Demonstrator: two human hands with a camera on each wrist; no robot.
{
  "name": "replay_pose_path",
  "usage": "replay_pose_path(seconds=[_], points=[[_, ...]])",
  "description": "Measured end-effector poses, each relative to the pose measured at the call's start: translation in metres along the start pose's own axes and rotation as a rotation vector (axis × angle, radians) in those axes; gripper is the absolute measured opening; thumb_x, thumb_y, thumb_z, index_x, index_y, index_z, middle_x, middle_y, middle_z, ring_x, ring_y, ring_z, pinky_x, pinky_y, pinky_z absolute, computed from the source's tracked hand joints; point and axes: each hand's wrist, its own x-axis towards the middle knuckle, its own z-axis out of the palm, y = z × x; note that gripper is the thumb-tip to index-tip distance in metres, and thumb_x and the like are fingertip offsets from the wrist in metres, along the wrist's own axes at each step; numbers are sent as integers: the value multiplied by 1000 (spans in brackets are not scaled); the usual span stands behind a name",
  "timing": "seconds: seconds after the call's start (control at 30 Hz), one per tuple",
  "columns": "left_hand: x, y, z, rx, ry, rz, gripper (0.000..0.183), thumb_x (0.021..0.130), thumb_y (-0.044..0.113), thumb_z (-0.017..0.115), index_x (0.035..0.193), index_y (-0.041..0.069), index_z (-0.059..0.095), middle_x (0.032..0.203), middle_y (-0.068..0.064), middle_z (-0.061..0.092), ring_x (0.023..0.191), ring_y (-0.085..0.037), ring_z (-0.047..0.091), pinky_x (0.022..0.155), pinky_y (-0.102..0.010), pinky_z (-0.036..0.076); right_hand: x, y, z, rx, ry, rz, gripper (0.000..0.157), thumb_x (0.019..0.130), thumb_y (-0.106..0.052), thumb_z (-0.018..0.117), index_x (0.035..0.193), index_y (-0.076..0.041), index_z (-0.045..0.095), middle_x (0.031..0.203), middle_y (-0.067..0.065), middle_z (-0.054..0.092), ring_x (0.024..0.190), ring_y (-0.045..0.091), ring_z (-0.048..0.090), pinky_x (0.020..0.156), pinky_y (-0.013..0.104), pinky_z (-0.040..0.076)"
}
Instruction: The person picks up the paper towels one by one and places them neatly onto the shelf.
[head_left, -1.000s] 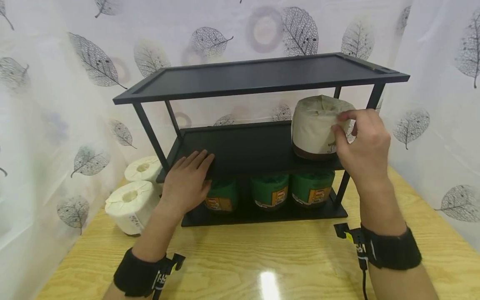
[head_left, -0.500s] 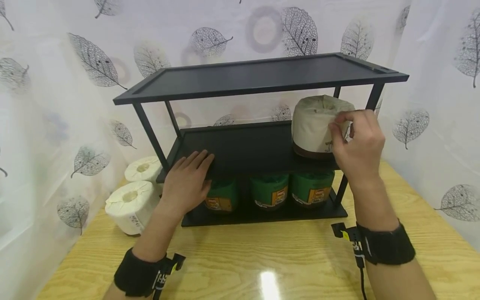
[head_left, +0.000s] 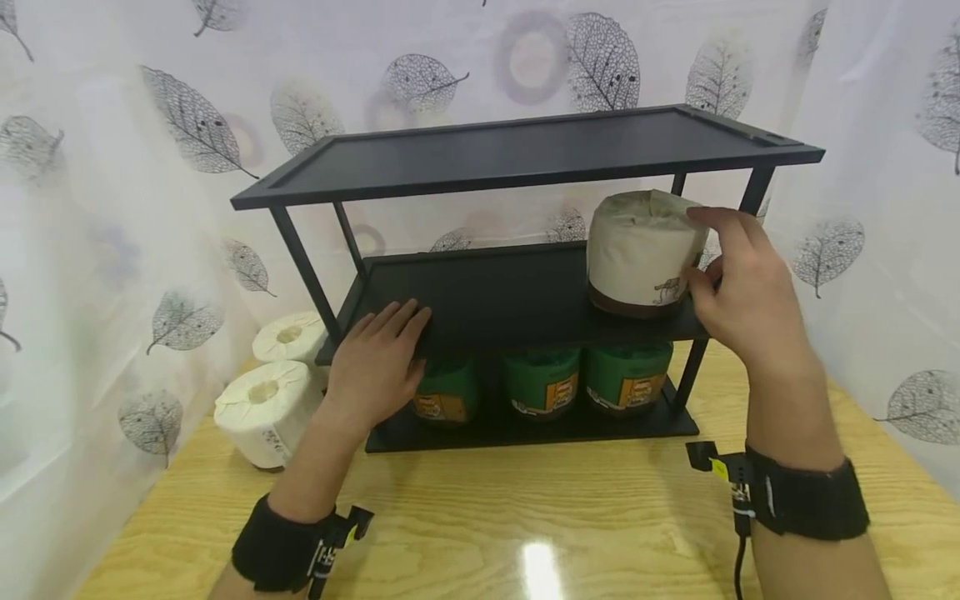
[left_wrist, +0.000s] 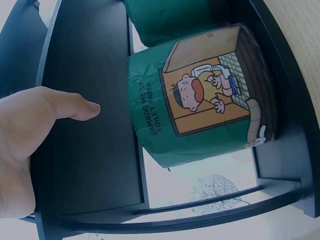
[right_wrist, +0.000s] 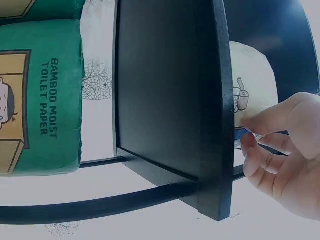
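A toilet paper roll in a cream wrapper with a brown base [head_left: 637, 258] stands upright at the right end of the black rack's middle shelf [head_left: 495, 292]. My right hand [head_left: 750, 292] is at its right side, index fingertip by the top edge and thumb lower on the wrapper. In the right wrist view the thumb [right_wrist: 270, 115] overlaps the roll beside a small printed drawing, other fingers loosely bent. My left hand [head_left: 375, 367] rests flat on the same shelf's front left, fingers straight. Its thumb [left_wrist: 75, 106] shows below the shelf edge in the left wrist view.
Green-wrapped toilet paper rolls [head_left: 540, 383] stand on the bottom shelf, one partly behind my left hand. Two cream rolls [head_left: 266, 408] sit on the wooden table [head_left: 480, 517] left of the rack. The rack's top board [head_left: 510, 154] overhangs the cream roll. A leaf-patterned curtain hangs behind.
My right hand has shifted right, its thumb and index finger spreading apart along the roll's side. More of the roll's printed drawing shows. The left hand stays in place.
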Motion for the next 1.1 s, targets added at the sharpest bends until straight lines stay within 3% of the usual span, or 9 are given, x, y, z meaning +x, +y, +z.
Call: replay_pose_path(seconds=[0.23,0.77,0.97,1.1], points=[[0,0,1,3,2,-1,60,82,28,64,135,8,45,137,-15,45,124,-32,41,101,-49,37,0,1,1,-15,23,4,54,81,2,56,132,-10,44,130,17,44,67,24,49,63,43,41],[0,1,0,5,10,1,61,81,27,65,135,8,45,137,-15,46,123,-32,42,100,-49,37,0,-3,2,-20,39,3,48,82,0,58,128,-9,46,126,17,44,67,24,52,62,42,44],[-1,0,0,10,18,4,60,81,26,64,135,8,45,136,-15,46,123,-32,42,99,-48,38,1,-7,4,-25,82,-36,45,80,1,59,124,-9,51,125,16,45,65,23,50,61,40,44],[-1,1,0,9,12,3,61,81,27,64,136,8,45,137,-15,46,123,-32,42,100,-48,38,2,-15,9,-7,136,-114,43,80,-1,59,122,-10,55,128,12,47,68,21,51,57,38,43]])
